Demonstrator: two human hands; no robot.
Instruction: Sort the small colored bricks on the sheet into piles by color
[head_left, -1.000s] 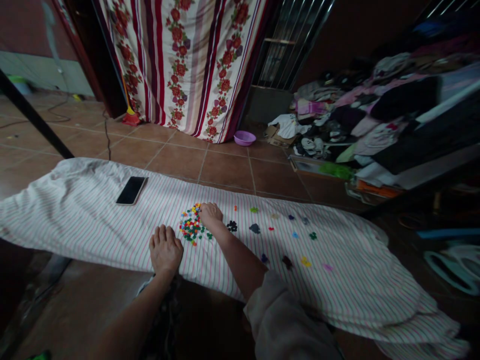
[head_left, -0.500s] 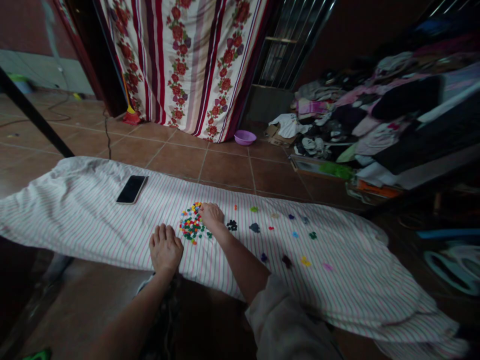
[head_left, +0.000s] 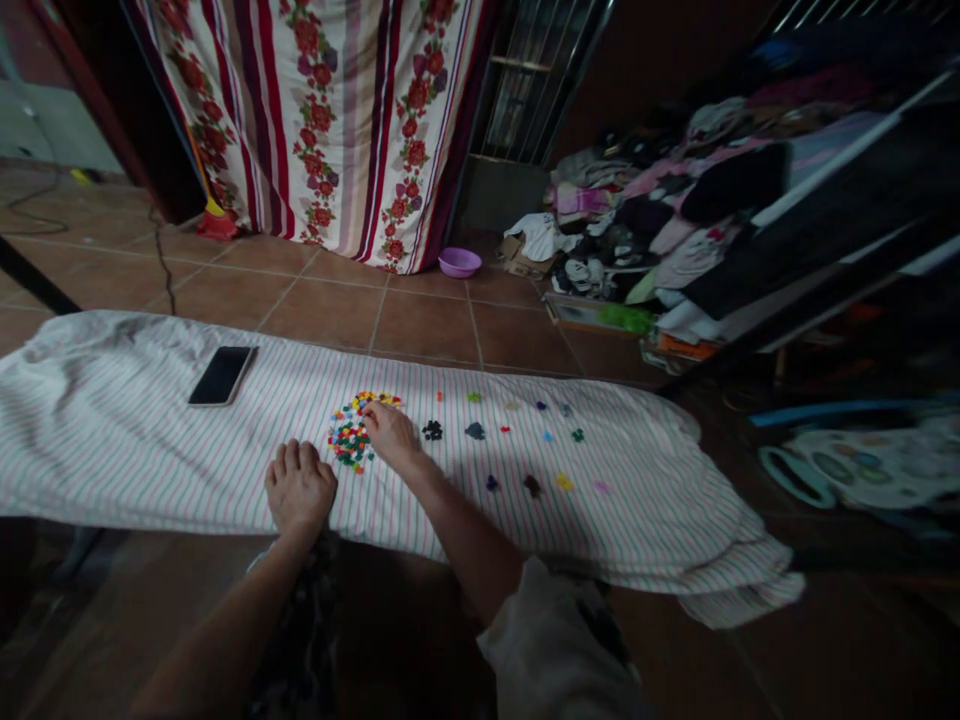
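Note:
A mixed pile of small coloured pieces (head_left: 349,440) lies on a striped cloth (head_left: 652,500). Over the pile's right side, my right hand (head_left: 393,434) has its fingertips pinched together; whatever may be between them is too small to make out. My left hand (head_left: 300,490) rests flat on the cloth at the near left of the pile, fingers stretched out. To the right lie small single-colour groups, among them black pieces (head_left: 433,430), grey pieces (head_left: 475,431), yellow pieces (head_left: 564,482), dark brown pieces (head_left: 532,485) and green pieces (head_left: 577,435).
A phone (head_left: 223,376) lies on the cloth at the left. Beyond, on the tiled floor, are a purple basin (head_left: 460,263), a floral curtain (head_left: 352,130) and a red broom (head_left: 217,222). Clothes are heaped (head_left: 675,210) at the right.
The camera view has swung to the right, so everything sits further left. My right hand has moved slightly left over the pile, still pinched. My left hand stays flat on the cloth.

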